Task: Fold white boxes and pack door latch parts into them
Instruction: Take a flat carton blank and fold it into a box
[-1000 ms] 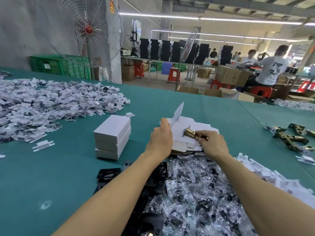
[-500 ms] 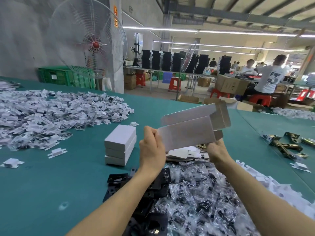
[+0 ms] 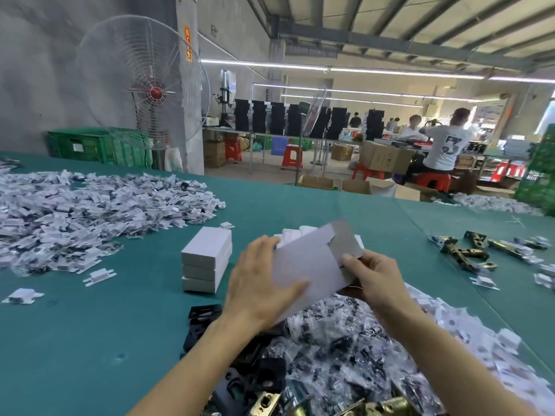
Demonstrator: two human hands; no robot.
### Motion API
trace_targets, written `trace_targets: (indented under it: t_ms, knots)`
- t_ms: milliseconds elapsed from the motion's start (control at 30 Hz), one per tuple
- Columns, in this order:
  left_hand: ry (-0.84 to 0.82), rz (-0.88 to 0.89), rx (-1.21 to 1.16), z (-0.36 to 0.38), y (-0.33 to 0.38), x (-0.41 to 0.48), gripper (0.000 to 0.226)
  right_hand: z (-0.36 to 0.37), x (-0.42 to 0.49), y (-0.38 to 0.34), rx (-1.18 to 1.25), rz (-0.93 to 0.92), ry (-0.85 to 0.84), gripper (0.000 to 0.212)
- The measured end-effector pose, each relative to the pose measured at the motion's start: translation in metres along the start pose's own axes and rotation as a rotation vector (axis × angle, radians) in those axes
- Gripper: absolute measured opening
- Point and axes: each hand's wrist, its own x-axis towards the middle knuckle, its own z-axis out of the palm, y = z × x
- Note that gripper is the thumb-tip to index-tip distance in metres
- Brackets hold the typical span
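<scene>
I hold a white box blank (image 3: 309, 262) above the green table, tilted, with its end flaps sticking up to the right. My left hand (image 3: 258, 283) grips its left end, thumb across the front. My right hand (image 3: 374, 277) pinches the right end near the flaps. Behind the blank lies a pile of flat white box blanks (image 3: 295, 232). A stack of three folded white boxes (image 3: 207, 259) stands just left of my hands. Brass door latches (image 3: 462, 253) lie to the right, and more brass latches (image 3: 387, 405) show at the bottom edge.
A heap of clear bagged parts (image 3: 345, 349) and black plates (image 3: 204, 316) lies under my forearms. A large spread of small white packets (image 3: 75, 211) covers the table's left. White pieces (image 3: 444, 322) trail along the right. A fan (image 3: 144, 88) stands beyond the table; people sit at far benches.
One second ago my right hand held a brass latch on the blank pile. Both hands then lifted a blank and now hold it lower and closer, tilted.
</scene>
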Motion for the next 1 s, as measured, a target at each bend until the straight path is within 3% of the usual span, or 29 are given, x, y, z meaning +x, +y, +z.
trace_targets:
  t_ms: [67, 167, 333, 467, 633, 833, 933, 1000]
  knots:
    - [-0.077, 0.116, 0.166, 0.002, 0.012, -0.006, 0.121, 0.011, -0.010, -0.003, -0.047, -0.018, -0.024, 0.023]
    - [-0.148, 0.136, 0.334, 0.011, 0.017, -0.012, 0.134, 0.028, -0.024, -0.008, -0.069, -0.016, -0.082, 0.025]
    - [-0.171, 0.131, -0.135, 0.007, 0.008, -0.021, 0.129, 0.041, -0.034, -0.017, -0.175, 0.009, -0.077, 0.018]
    - [-0.094, 0.240, -0.046, 0.001, 0.002, -0.025, 0.122, 0.039, -0.033, -0.020, -0.262, 0.091, -0.097, 0.009]
    - [-0.045, 0.277, -0.002, -0.007, 0.001, -0.021, 0.109, 0.039, -0.034, -0.022, -0.379, 0.069, -0.091, 0.020]
    - [0.040, 0.231, -0.101, -0.006, 0.001, -0.020, 0.081, 0.044, -0.047, -0.021, -0.331, -0.245, 0.136, 0.033]
    - [0.115, 0.179, -0.210, -0.005, 0.001, -0.020, 0.061, 0.046, -0.058, -0.020, -0.158, -0.372, 0.079, 0.013]
    - [0.163, 0.148, -0.271, -0.005, 0.002, -0.018, 0.056, 0.047, -0.065, -0.017, -0.203, -0.403, 0.022, 0.018]
